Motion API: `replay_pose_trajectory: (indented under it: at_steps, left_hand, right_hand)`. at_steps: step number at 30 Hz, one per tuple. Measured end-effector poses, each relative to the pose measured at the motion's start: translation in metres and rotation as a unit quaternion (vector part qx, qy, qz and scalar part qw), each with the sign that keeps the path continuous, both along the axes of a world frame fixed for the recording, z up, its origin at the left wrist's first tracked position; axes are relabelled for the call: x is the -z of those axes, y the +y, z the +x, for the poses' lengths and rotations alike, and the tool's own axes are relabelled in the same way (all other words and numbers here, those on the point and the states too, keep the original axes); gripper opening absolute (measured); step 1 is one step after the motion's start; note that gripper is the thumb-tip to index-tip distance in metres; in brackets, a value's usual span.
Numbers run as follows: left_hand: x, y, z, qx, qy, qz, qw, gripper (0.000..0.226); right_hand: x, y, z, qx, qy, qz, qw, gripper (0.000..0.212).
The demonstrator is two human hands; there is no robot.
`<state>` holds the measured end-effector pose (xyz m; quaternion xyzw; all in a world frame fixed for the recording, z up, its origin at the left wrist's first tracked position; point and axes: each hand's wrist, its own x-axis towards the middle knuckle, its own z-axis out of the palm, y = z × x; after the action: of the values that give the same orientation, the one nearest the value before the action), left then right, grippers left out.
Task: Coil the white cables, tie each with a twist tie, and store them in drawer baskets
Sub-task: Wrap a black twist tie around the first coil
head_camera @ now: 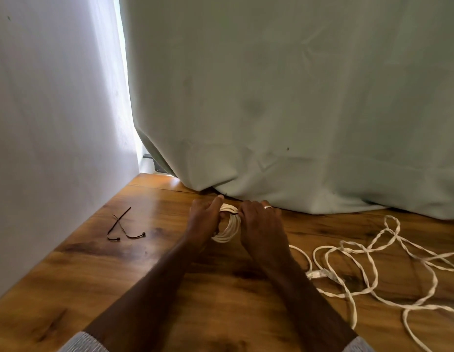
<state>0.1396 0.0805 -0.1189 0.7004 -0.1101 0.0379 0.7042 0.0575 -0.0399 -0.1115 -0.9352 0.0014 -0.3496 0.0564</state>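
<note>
Coil [227, 226] of white flat cable stands on its edge on the wooden table [99, 270], between the two hands; its ring runs from the front up toward the curtain [284, 110]. It has several tidy turns, and a dark tie crosses its top. The left hand [204, 219] grips the left side of the coil. The right hand [261, 227], with a ring on one finger, pinches the top at the tie. A loose white cable [373, 275] lies tangled at the right. Two dark ties [124, 227] lie crossed at the left.
</note>
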Motion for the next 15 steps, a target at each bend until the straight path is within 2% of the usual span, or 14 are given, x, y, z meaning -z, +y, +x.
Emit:
replay_pose_trajectory:
  at_steps: [4,6,9,11,12,15]
  left_hand:
    - [0.002,-0.001,-0.004,-0.006,0.008,-0.018,1.000,0.050]
    - [0.004,-0.002,-0.007,0.001,0.011,-0.023,1.000,0.049]
    - [0.004,-0.005,-0.011,0.022,0.035,-0.050,0.998,0.039]
    - [0.004,-0.004,-0.012,0.037,0.066,-0.075,0.994,0.033]
    - [0.004,-0.004,-0.012,0.043,0.079,-0.084,0.992,0.031]
    - [0.003,-0.003,-0.013,0.055,0.111,-0.105,0.987,0.036]
  right_hand:
    - [0.005,0.005,0.004,-0.015,-0.037,-0.040,0.998,0.009]
    - [0.008,0.006,0.007,-0.029,-0.030,-0.045,0.998,0.006]
    - [0.010,0.006,0.009,-0.053,-0.015,-0.044,0.998,0.015]
    - [0.009,0.006,0.006,-0.071,-0.019,-0.009,0.997,0.028]
    - [0.008,0.006,0.003,-0.081,-0.027,0.025,0.996,0.028]
    - [0.008,0.005,0.000,-0.118,-0.048,0.156,0.979,0.013]
